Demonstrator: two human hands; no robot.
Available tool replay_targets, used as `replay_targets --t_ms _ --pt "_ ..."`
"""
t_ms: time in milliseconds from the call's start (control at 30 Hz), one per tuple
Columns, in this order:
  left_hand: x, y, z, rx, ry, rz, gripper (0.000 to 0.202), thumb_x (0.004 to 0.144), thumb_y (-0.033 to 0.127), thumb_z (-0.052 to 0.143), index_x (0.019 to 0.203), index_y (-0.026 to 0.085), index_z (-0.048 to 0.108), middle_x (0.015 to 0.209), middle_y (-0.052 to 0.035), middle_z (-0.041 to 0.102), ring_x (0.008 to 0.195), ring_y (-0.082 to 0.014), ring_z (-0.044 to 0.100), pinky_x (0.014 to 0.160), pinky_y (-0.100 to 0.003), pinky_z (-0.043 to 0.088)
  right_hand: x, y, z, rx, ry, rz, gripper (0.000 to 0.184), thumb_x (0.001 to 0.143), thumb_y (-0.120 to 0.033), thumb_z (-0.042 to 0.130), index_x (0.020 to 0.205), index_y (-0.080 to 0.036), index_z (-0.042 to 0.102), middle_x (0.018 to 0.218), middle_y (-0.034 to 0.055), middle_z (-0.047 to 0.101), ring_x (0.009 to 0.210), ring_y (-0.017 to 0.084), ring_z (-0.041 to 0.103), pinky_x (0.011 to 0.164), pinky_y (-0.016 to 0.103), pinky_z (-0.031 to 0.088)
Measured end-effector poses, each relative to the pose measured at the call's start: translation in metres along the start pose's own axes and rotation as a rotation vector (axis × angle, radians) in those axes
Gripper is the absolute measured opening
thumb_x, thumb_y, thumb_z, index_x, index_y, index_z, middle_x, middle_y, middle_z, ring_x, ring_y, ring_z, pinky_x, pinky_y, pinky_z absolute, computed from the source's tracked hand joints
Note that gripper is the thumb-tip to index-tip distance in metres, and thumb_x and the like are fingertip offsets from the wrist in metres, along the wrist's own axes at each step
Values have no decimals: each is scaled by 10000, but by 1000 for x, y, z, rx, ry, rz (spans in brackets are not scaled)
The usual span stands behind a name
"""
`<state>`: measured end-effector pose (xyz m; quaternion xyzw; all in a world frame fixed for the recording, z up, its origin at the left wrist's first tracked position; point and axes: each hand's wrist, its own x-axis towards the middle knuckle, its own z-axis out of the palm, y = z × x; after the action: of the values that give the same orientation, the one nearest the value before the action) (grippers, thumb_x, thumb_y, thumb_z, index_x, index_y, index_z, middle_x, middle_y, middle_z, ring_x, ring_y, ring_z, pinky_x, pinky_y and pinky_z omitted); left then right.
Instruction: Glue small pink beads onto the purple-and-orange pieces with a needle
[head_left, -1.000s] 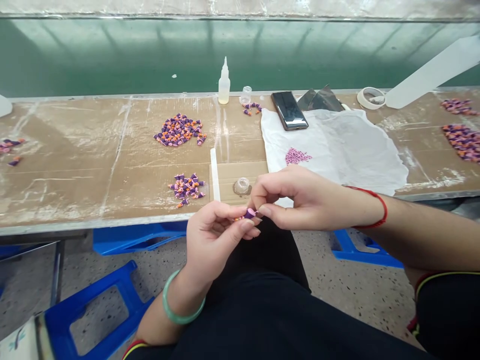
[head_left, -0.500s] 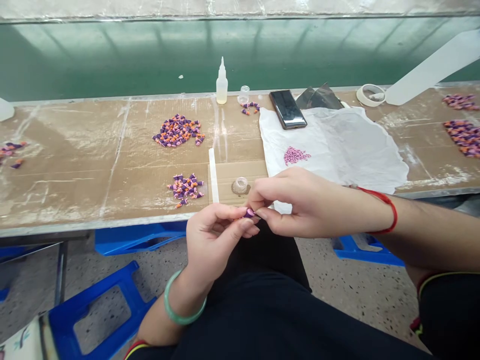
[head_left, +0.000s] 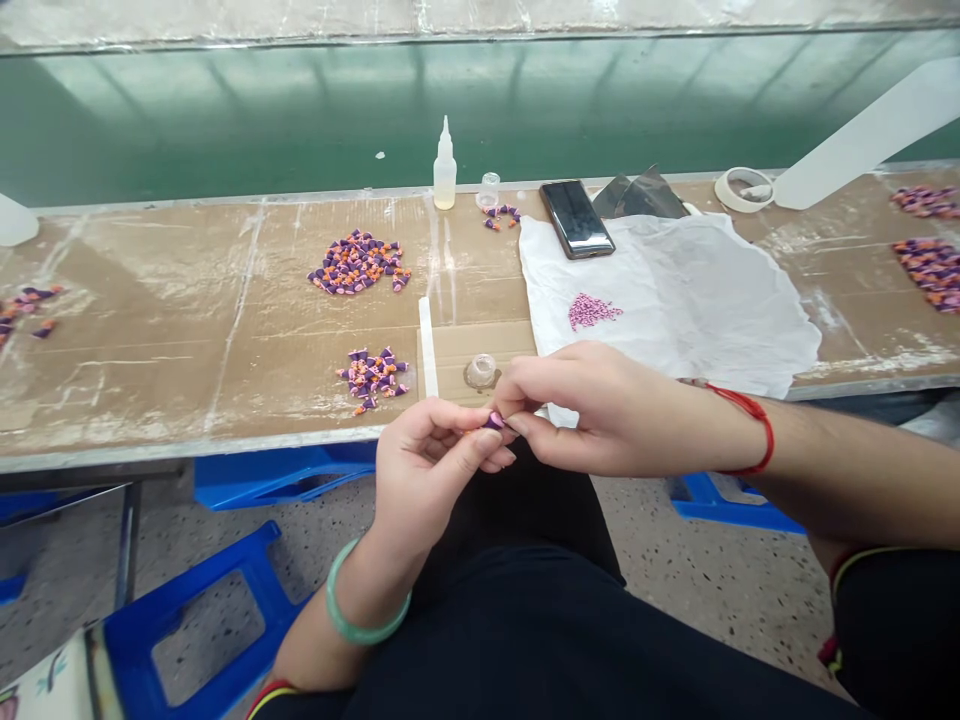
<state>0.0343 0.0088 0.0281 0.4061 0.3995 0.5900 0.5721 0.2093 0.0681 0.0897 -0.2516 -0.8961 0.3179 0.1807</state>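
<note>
My left hand (head_left: 431, 470) and my right hand (head_left: 592, 405) meet over my lap, just in front of the table edge. Both pinch one small purple piece (head_left: 494, 421) between their fingertips, and most of it is hidden by the fingers. A small pile of purple and orange pieces (head_left: 372, 373) lies on the table close to my left hand. A larger pile (head_left: 358, 263) lies farther back. A heap of tiny pink beads (head_left: 592, 311) rests on the white cloth (head_left: 712, 300) above my right hand.
A white glue bottle (head_left: 445, 171), a small clear cap (head_left: 481, 370), a white strip (head_left: 427, 345), a phone (head_left: 576, 218) and a tape roll (head_left: 741, 189) sit on the taped cardboard table (head_left: 150, 330). More coloured pieces (head_left: 934, 265) lie at the far right and left. Blue stools (head_left: 195, 620) stand underneath.
My hands have stayed together on the small piece, shifting only slightly. The view has drifted a little.
</note>
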Motion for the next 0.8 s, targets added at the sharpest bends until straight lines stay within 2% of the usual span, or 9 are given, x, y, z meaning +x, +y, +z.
replay_targets --t_ms 67,133,200,267,367,467,567,700,800 --pt "-2 -1 -2 75 -20 79 210 782 357 842 796 185 721 699 -11 778 560 -141 736 539 -206 621 -3 0 -2 19 10 -2 114 926 -137 462 873 -177 553 721 -13 643 584 95 554 556 199 395" --pt "-4 -1 -6 215 -32 249 68 841 227 788 881 211 736 814 -11 800 690 -139 762 660 -226 637 -6 -1 -5 4 49 -3 142 938 -126 443 969 -175 572 806 12 693 668 120 624 607 216 447" --pt "-6 -1 -9 357 -45 451 185 849 88 740 952 242 731 905 3 802 804 -134 761 759 -247 627 -10 -2 -7 -33 105 1 194 939 -114 429 1041 -181 580 912 39 723 767 147 671 665 243 487" --pt "-6 -1 -11 447 -61 609 290 840 14 705 995 258 714 949 10 795 843 -131 747 767 -252 611 -13 -2 -7 -62 143 1 218 942 -113 426 1057 -194 592 970 46 730 823 157 691 700 258 507" --pt "-5 1 -10 532 -66 716 337 830 -12 689 1030 259 688 981 -4 783 836 -137 731 726 -258 597 -16 -1 -6 -92 144 -1 240 947 -112 428 1066 -206 613 994 38 739 837 154 702 715 258 522" --pt "-3 5 -8 604 -74 758 328 824 -6 698 1019 257 670 978 -6 767 826 -136 713 730 -264 586 -18 2 -5 -117 126 -8 247 951 -121 430 1073 -202 628 970 39 746 800 158 702 690 262 525" --pt "6 7 -18 785 -82 762 240 828 52 714 956 252 677 1032 -23 750 908 -169 690 811 -314 568 -21 10 -6 -132 137 -26 243 951 -118 433 1065 -197 632 966 46 749 793 164 706 677 264 522" --pt "35 6 -62 1195 -110 600 90 859 163 670 813 233 701 1093 -74 732 1077 -272 618 974 -468 491 -29 28 -5 -113 231 -19 219 952 -105 454 1040 -207 627 953 34 749 791 161 715 674 258 523" --pt "65 6 -95 1339 -165 426 81 845 226 675 770 221 706 1029 -85 742 1047 -283 631 985 -489 470 -38 44 -3 -101 302 69 188 948 -124 477 992 -223 631 899 22 741 755 176 713 641 274 517"
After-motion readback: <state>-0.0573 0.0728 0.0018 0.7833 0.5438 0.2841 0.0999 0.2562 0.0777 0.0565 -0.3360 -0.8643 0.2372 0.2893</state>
